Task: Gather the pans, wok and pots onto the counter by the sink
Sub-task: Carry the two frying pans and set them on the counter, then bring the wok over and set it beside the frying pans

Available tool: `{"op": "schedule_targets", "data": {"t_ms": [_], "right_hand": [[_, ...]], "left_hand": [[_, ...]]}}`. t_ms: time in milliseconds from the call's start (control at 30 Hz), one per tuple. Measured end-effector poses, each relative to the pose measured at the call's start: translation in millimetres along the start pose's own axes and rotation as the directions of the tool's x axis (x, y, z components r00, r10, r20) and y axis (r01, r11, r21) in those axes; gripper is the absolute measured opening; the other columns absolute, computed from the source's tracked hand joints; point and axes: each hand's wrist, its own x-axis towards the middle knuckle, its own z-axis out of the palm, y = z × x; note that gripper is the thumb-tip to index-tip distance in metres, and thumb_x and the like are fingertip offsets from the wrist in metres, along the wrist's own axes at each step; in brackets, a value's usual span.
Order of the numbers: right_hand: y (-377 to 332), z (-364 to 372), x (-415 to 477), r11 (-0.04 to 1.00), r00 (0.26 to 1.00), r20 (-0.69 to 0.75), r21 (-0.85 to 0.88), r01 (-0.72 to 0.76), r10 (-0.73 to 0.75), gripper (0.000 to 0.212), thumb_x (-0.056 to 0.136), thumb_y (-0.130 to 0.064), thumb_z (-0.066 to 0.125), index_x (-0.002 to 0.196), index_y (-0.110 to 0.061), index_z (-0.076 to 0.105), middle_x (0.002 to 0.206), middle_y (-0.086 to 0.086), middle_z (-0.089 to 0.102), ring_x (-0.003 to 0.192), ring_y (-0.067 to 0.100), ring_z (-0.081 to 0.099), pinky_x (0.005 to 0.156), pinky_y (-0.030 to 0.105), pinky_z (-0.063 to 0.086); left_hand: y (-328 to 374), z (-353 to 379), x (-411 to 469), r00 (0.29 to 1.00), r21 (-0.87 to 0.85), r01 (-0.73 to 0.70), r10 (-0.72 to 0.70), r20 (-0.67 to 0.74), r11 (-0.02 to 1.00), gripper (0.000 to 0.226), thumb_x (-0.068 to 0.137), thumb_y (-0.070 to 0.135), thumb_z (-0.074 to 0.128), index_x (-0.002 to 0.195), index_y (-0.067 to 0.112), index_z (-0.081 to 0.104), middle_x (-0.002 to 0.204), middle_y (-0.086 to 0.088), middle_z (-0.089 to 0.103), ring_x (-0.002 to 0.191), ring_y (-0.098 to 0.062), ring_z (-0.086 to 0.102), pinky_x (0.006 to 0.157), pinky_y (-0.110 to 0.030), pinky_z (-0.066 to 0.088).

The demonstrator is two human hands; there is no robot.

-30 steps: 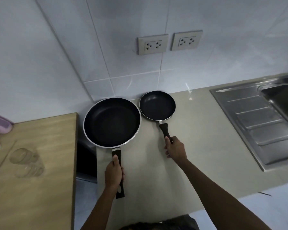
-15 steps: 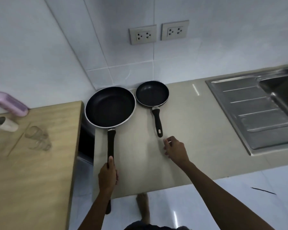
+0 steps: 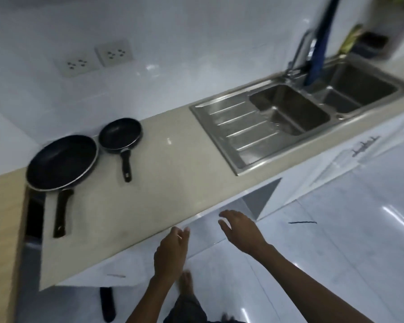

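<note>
While both hands hang off the front edge of the counter (image 3: 173,183), neither holds anything — the left hand (image 3: 172,252) has loose, slightly curled fingers and the right hand (image 3: 241,230) is spread open, palm down. Two pans sit on the counter to the left of the sink (image 3: 243,127): the large pan (image 3: 61,162) at the far left end, its rim poking over the counter's edge, and the small pan (image 3: 120,134) just beside it, rims close, contact unclear. Both handles point toward the person, probably so they're easy to grab. They're pushed back near the wall, likely leaving room between them and the drainboard for more cookware. No wok or pots in view, so the task looks partly done. Empty hands suit going to fetch the next piece — a guess. A dark handle-like thing (image 3: 107,304) shows below the counter; can't tell what it is.
</note>
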Motion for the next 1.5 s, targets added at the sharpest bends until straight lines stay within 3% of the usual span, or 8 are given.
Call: {"op": "schedule_targets", "data": {"t_ms": [133, 267, 467, 633, 767, 1100, 1367, 1500], "right_hand": [[74.0, -51.8, -46.8, 0.992, 0.991, -0.119, -0.105, -0.069, 0.056, 0.036, 0.102, -0.036, 0.053, 0.129, -0.016, 0.065, 0.129, 0.004, 0.069, 0.113, 0.027, 0.066, 0.094, 0.037, 0.052], [151.4, -104.2, -92.8, 0.959, 0.957, -0.259, -0.210, -0.191, 0.134, 0.034, 0.093, -0.028, 0.068, 0.123, -0.012, 0.069, 0.123, 0.009, 0.072, 0.108, 0.033, 0.070, 0.088, 0.043, 0.058], [259.0, -191.0, -127.8, 0.861, 0.876, -0.395, -0.304, -0.409, 0.277, 0.048, 0.090, -0.033, 0.072, 0.134, -0.013, 0.064, 0.138, 0.012, 0.065, 0.123, 0.038, 0.063, 0.098, 0.050, 0.055], [357.4, -277.4, -120.2, 0.793, 0.811, -0.432, -0.285, -0.539, 0.396, 0.055, 0.100, -0.043, 0.056, 0.149, -0.019, 0.048, 0.154, 0.009, 0.051, 0.140, 0.036, 0.049, 0.112, 0.053, 0.043], [433.3, -345.7, -98.3, 0.759, 0.763, -0.447, -0.239, -0.605, 0.468, 0.059, 0.104, -0.050, 0.041, 0.156, -0.025, 0.034, 0.163, 0.004, 0.035, 0.150, 0.031, 0.033, 0.122, 0.050, 0.029], [627.0, -470.2, -86.2, 0.708, 0.624, -0.525, -0.056, -0.704, 0.579, 0.059, 0.103, -0.051, 0.041, 0.156, -0.025, 0.034, 0.163, 0.004, 0.036, 0.150, 0.031, 0.034, 0.121, 0.051, 0.031], [828.3, -590.2, -80.9, 0.730, 0.663, -0.473, -0.059, -0.681, 0.581, 0.061, 0.104, -0.053, 0.036, 0.158, -0.027, 0.026, 0.166, 0.003, 0.030, 0.152, 0.029, 0.028, 0.123, 0.049, 0.026], [922.3, -670.6, -80.7, 0.734, 0.710, -0.438, -0.151, -0.663, 0.551, 0.060, 0.104, -0.050, 0.039, 0.157, -0.023, 0.030, 0.164, 0.007, 0.034, 0.150, 0.033, 0.032, 0.121, 0.052, 0.029]], "left_hand": [[89.3, 53.1, 0.7, 0.939, 0.170, -0.343, 0.333, 0.084, 0.924, 0.059, 0.095, 0.067, 0.036, 0.122, 0.023, 0.065, 0.123, 0.004, 0.071, 0.109, -0.012, 0.067, 0.096, -0.031, 0.056], [184.3, 105.2, 5.6, 0.782, 0.352, -0.621, 0.583, 0.220, 0.701, 0.071, 0.096, 0.068, 0.031, 0.144, 0.020, 0.054, 0.148, -0.001, 0.058, 0.134, -0.020, 0.054, 0.114, -0.037, 0.042], [330.6, 183.7, 17.4, 0.519, 0.331, -0.847, 0.783, 0.344, 0.415, 0.084, 0.094, 0.071, 0.017, 0.155, 0.018, 0.041, 0.167, -0.005, 0.026, 0.155, -0.026, 0.022, 0.124, -0.052, 0.023], [460.6, 261.3, 41.5, 0.422, 0.300, -0.898, 0.820, 0.387, 0.321, 0.091, 0.090, 0.076, -0.002, 0.160, 0.025, 0.025, 0.170, -0.001, 0.010, 0.158, -0.022, 0.005, 0.127, -0.051, 0.010], [573.2, 317.0, 64.9, 0.384, 0.288, -0.914, 0.833, 0.399, 0.284, 0.089, 0.089, 0.078, 0.004, 0.162, 0.028, 0.018, 0.170, 0.001, 0.004, 0.158, -0.021, 0.000, 0.128, -0.049, -0.002], [798.8, 457.1, 94.7, 0.300, 0.288, -0.940, 0.846, 0.442, 0.183, 0.088, 0.089, 0.080, 0.006, 0.162, 0.032, 0.019, 0.170, 0.004, 0.006, 0.158, -0.020, 0.004, 0.128, -0.048, -0.001], [973.6, 590.9, 99.2, 0.413, 0.344, -0.896, 0.809, 0.419, 0.279, 0.084, 0.092, 0.077, 0.013, 0.162, 0.030, 0.017, 0.171, 0.003, 0.007, 0.158, -0.018, 0.004, 0.125, -0.045, -0.006], [1070.5, 643.1, 97.4, 0.418, 0.321, -0.897, 0.817, 0.397, 0.303, 0.085, 0.093, 0.076, 0.011, 0.161, 0.027, 0.022, 0.171, 0.001, 0.013, 0.158, -0.018, 0.009, 0.126, -0.045, 0.000]]}}
